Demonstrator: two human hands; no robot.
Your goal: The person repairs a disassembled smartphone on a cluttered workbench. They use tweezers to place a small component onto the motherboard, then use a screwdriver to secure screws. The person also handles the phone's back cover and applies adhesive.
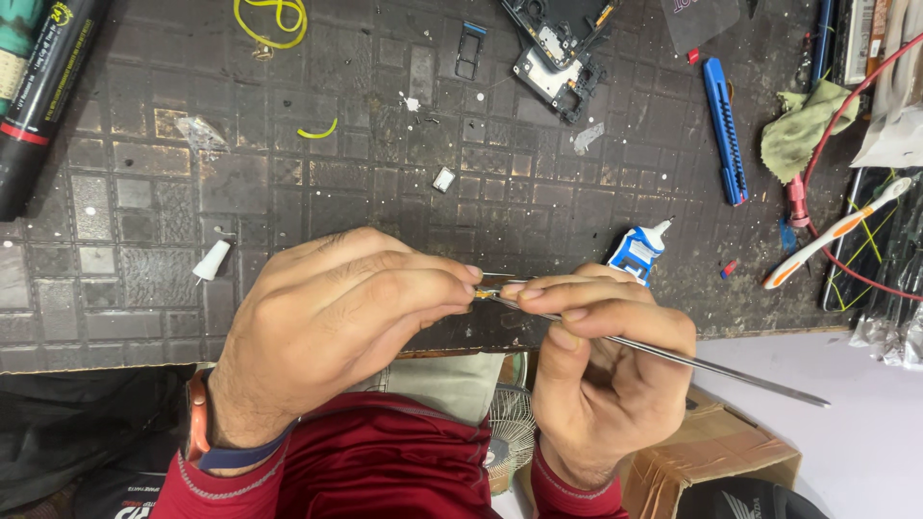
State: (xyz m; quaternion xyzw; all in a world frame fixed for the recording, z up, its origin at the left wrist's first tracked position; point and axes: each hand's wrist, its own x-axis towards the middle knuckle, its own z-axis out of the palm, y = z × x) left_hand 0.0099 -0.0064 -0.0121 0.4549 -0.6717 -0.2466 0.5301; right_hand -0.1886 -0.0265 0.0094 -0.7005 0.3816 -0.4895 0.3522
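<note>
Blue-white glue tube (636,252) by mat edge; black labelled can (38,91) top left; cardboard box (711,457) bottom right.

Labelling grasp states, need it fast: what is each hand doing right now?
Left hand: fingers pinched shut on a tiny part, too small to identify.
Right hand: closed on metal tweezers, tips at the left fingertips.

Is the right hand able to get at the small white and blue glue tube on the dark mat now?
Probably not at once: the right hand holds thin metal tweezers, though the glue tube lies unobstructed just beyond it.
</note>
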